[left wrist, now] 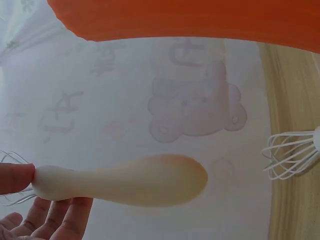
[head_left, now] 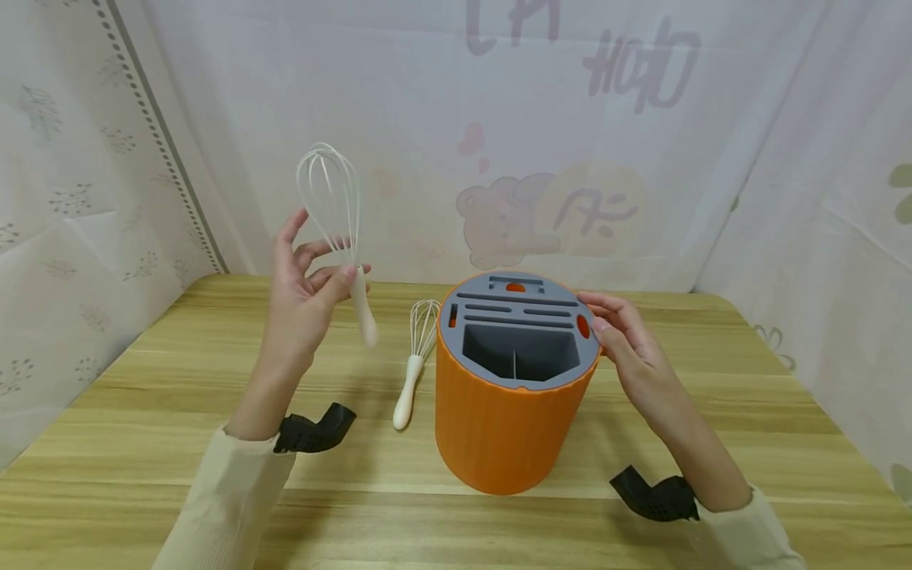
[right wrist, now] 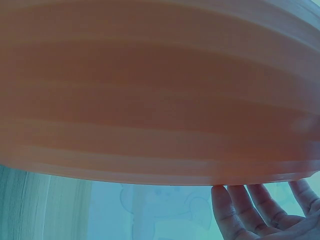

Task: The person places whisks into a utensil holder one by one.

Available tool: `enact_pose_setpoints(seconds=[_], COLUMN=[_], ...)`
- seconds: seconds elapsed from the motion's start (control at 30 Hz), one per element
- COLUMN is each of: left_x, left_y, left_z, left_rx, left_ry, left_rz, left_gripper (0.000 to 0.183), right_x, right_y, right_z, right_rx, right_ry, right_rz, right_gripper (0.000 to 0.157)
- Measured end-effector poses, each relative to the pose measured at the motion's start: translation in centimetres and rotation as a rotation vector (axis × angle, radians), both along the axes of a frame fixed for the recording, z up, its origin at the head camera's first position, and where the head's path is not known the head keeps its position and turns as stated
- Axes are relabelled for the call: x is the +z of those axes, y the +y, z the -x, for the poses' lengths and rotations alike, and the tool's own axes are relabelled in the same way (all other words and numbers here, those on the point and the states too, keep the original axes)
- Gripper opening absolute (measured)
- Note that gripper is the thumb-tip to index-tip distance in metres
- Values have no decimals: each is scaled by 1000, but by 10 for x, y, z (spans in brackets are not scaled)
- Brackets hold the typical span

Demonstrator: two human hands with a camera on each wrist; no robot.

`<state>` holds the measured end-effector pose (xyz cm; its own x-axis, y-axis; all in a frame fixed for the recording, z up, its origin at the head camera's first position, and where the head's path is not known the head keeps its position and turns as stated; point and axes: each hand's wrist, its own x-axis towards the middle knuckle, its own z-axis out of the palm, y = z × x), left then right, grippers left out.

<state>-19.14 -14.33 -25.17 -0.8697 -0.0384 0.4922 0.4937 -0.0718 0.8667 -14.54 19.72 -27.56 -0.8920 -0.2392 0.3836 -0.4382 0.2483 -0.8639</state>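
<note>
Left hand (head_left: 301, 293) pinches whisk (head_left: 364, 313), wires above fingertips, handle below. Right hand (head_left: 632, 340) touches orange holder (head_left: 509, 431), fingers loosely extended.

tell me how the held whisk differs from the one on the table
The held whisk is in the left hand, off the table; the other whisk rests on it. The held whisk points wires up; the other whisk lies flat beside the orange holder. Both have pale handles and wires.
</note>
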Motion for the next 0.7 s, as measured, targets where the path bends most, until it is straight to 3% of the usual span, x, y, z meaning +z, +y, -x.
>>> enact_pose_setpoints(seconds=[0.2,0.37,0.5,0.7], left_x=[8,14,21,31], left_y=[5,10,16,26], left_z=[-7,-17,-26,-42], left_rx=[-15,-42,-123,-161], left_ry=[48,141,219,284], left_rz=[-73,-165,-300,-423], left_gripper=[68,65,60,58], right_x=[0,0,0,-1], right_y=[0,0,-1,0], right_z=[0,1,1,1], right_rx=[0,2,3,0], right_ry=[-6,-11,-12,-5], right_rz=[1,2,5,13], right_gripper=[37,37,37,37])
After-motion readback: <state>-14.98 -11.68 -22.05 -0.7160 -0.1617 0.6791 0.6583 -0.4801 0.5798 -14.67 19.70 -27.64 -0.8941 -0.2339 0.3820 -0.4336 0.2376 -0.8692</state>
